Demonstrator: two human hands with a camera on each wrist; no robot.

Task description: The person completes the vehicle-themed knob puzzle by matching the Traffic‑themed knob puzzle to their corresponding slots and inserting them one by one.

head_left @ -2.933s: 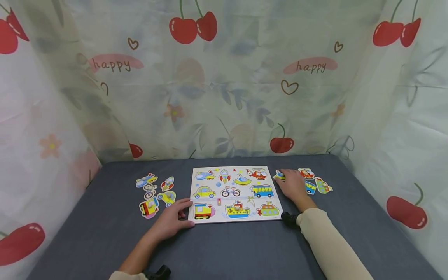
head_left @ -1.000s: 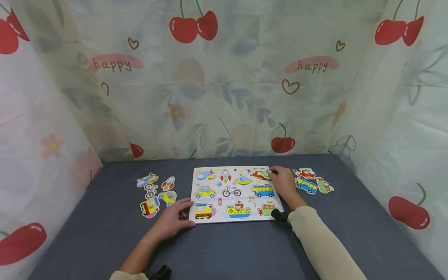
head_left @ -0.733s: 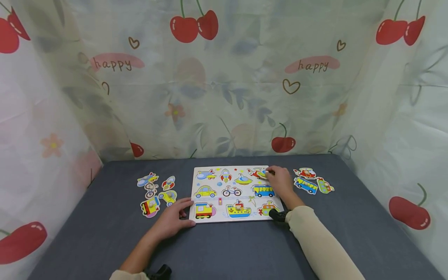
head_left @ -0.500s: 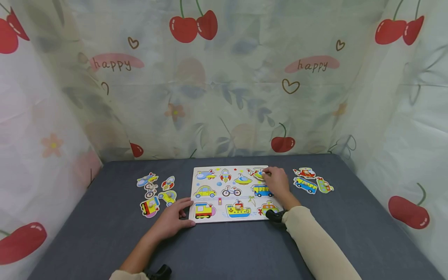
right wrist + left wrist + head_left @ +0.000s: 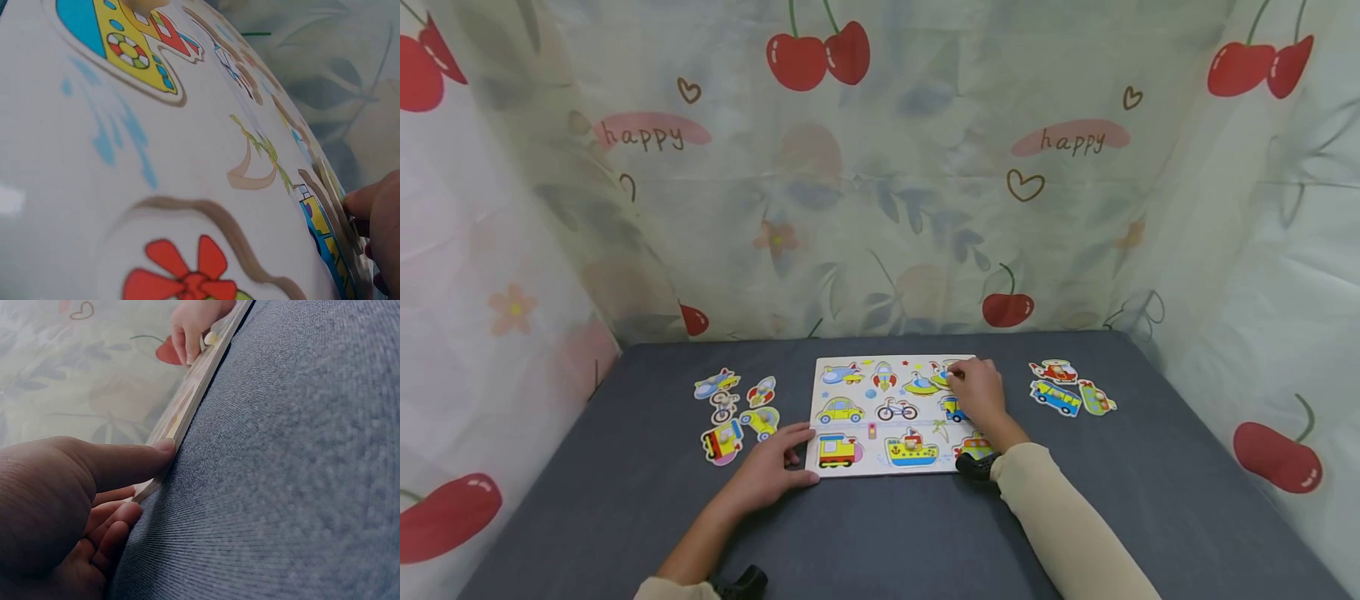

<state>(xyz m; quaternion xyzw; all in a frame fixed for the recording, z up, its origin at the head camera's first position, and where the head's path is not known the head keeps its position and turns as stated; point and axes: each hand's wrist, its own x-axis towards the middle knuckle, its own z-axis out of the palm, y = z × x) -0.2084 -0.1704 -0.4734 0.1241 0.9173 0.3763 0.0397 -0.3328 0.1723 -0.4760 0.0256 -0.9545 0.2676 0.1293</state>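
Note:
A white puzzle board (image 5: pixel 870 458) with printed vehicles lies flat on the table. At its near left corner my left hand (image 5: pixel 767 467) grips the edge; in the left wrist view the thumb (image 5: pixel 134 461) presses the front edge and the fingers bend along the left side. My right hand (image 5: pixel 981 392) pinches the yellow and green flying saucer piece (image 5: pixel 941 381) above the board's top row. That piece sits just right of the printed saucer (image 5: pixel 919 385) and overlaps the helicopter picture. A ship piece (image 5: pixel 912 452) with a knob sits in the bottom row.
Left of the board lie loose pieces: a plane (image 5: pixel 717 384), rocket (image 5: pixel 762 392), bicycle (image 5: pixel 724 407), car (image 5: pixel 761 422) and train (image 5: pixel 722 442). On the right are a helicopter (image 5: pixel 1054 371), bus (image 5: pixel 1056 397) and submarine (image 5: pixel 1097 398). A patterned curtain (image 5: pixel 880 208) rises behind the table.
My right hand has picked up the saucer piece from the right-hand group and carried it left over the board, past the helicopter picture. My left hand stays at the board's corner.

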